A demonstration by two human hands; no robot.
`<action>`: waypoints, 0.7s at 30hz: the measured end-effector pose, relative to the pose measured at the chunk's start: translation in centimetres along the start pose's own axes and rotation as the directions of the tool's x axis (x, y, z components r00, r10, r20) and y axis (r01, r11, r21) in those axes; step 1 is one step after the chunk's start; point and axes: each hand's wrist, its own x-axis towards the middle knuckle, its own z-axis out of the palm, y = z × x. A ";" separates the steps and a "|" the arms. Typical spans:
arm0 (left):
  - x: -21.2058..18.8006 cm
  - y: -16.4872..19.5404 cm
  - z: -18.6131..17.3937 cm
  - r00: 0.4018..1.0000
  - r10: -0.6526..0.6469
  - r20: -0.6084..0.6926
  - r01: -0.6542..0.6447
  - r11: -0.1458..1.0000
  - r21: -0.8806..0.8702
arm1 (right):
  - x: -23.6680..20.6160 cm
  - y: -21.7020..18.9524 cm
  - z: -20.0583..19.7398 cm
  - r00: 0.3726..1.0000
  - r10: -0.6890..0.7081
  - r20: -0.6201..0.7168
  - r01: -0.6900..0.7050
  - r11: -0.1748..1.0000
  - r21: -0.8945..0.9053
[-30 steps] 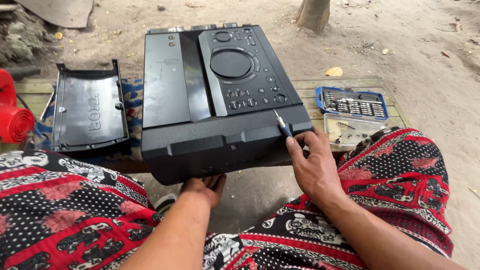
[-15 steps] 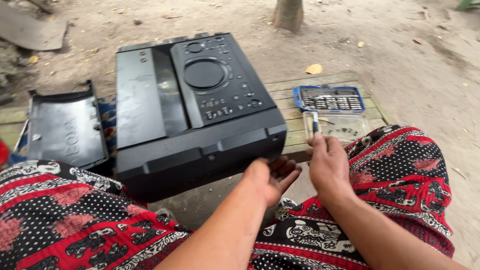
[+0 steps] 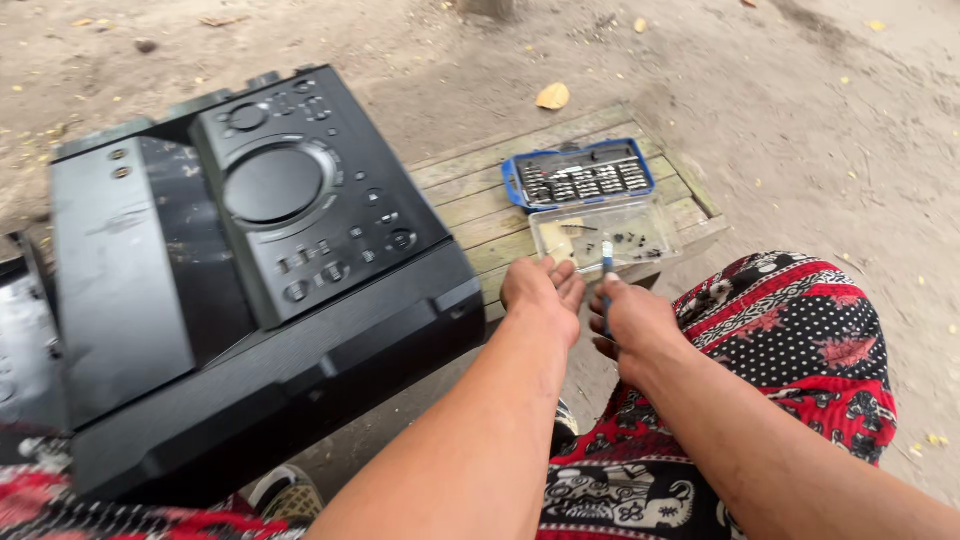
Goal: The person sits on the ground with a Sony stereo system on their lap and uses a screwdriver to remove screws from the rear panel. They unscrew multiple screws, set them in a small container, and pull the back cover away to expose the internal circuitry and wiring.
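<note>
On the sandy ground point(image 3: 780, 90) sits a low wooden bench point(image 3: 470, 200), and most of its left part is taken up by a big black stereo point(image 3: 250, 280), lying so that its panel of dial and buttons faces up. One corner of the stereo overhangs the bench edge toward the person's patterned trousers point(image 3: 800, 340). At the far left edge a loose black panel point(image 3: 20, 330) shows only in part.

To the right of the stereo, on the bench, lie a blue case of bits point(image 3: 585, 172) and, just in front of it, a clear tray point(image 3: 610, 232) with a few small dark screws in it. The left hand point(image 3: 543, 290) lies at the bench edge just short of the tray, fingers stretched and close together; it seems to hold nothing. The right hand point(image 3: 635, 320) is just beside it, closed round a small screwdriver point(image 3: 606, 262) whose tip points up toward the tray.

Judging from this, the work is at the tray, not at the stereo — a matter of screws or bits. Any pick from the tray would call for a fine pinch, since the screws are tiny and scattered. The tray's wall and the screwdriver tip stand between the fingers and the screws, and the stereo's overhanging corner crowds the left forearm. A dry leaf point(image 3: 552, 96) lies well beyond.
</note>
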 end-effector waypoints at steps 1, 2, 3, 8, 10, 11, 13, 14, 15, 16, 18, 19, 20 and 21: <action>0.8 -0.2 0.2 1.000 0.006 -0.019 -0.007 1.000 -0.007 | 0.0 0.0 0.2 1.000 0.002 -0.001 -0.002 1.000 -0.009; 1.6 -0.5 0.3 0.999 0.013 -0.036 -0.013 1.000 -0.016 | 0.1 -0.2 0.4 1.000 0.008 -0.001 -0.008 1.000 -0.019; 2.5 -0.8 0.4 0.999 0.018 -0.051 -0.019 0.999 -0.029 | 0.2 -0.4 0.5 1.000 0.012 -0.001 -0.012 0.999 -0.032; 5.8 -1.2 1.0 0.990 0.052 -0.132 -0.063 0.995 -0.078 | 1.0 -0.7 1.8 0.998 0.063 -0.022 -0.063 0.998 -0.014; 5.9 -1.4 1.5 0.991 0.038 -0.129 -0.046 0.997 -0.061 | 1.5 -0.9 2.1 0.995 0.086 -0.058 -0.085 0.996 0.014; 5.7 -1.3 1.8 0.989 0.027 -0.148 -0.032 0.999 -0.033 | 1.8 -1.1 2.3 0.992 0.105 -0.075 -0.102 0.994 0.036; 5.1 -0.9 2.3 0.984 0.009 -0.180 -0.004 1.000 0.029 | 2.4 -1.3 2.6 0.986 0.142 -0.082 -0.132 0.985 0.109; 4.5 -0.8 2.4 0.984 0.015 -0.179 -0.009 0.999 0.039 | 2.5 -1.4 2.5 0.985 0.158 -0.075 -0.146 0.978 0.151; 4.0 -0.8 2.6 0.984 0.022 -0.175 -0.014 0.999 0.047 | 2.6 -1.5 2.4 0.983 0.172 -0.067 -0.156 0.969 0.192; 3.5 -0.5 2.7 0.985 0.032 -0.171 -0.022 0.998 0.058 | 2.7 -1.5 2.5 0.981 0.179 -0.071 -0.162 0.968 0.190; 2.5 -0.2 2.9 0.988 0.033 -0.153 -0.021 0.997 0.076 | 2.5 -1.5 2.3 0.977 0.194 -0.083 -0.176 0.966 0.187; 1.9 -0.1 3.0 0.989 0.034 -0.144 -0.021 0.996 0.085 | 2.4 -1.5 2.3 0.973 0.211 -0.098 -0.190 0.963 0.191; 1.4 0.1 3.1 0.992 0.042 -0.115 -0.030 0.994 0.107 | 2.3 -1.5 2.3 0.968 0.227 -0.110 -0.203 0.959 0.196; 0.8 0.2 3.1 0.995 0.049 -0.087 -0.038 0.991 0.128 | 2.2 -1.6 2.2 0.962 0.243 -0.123 -0.216 0.956 0.199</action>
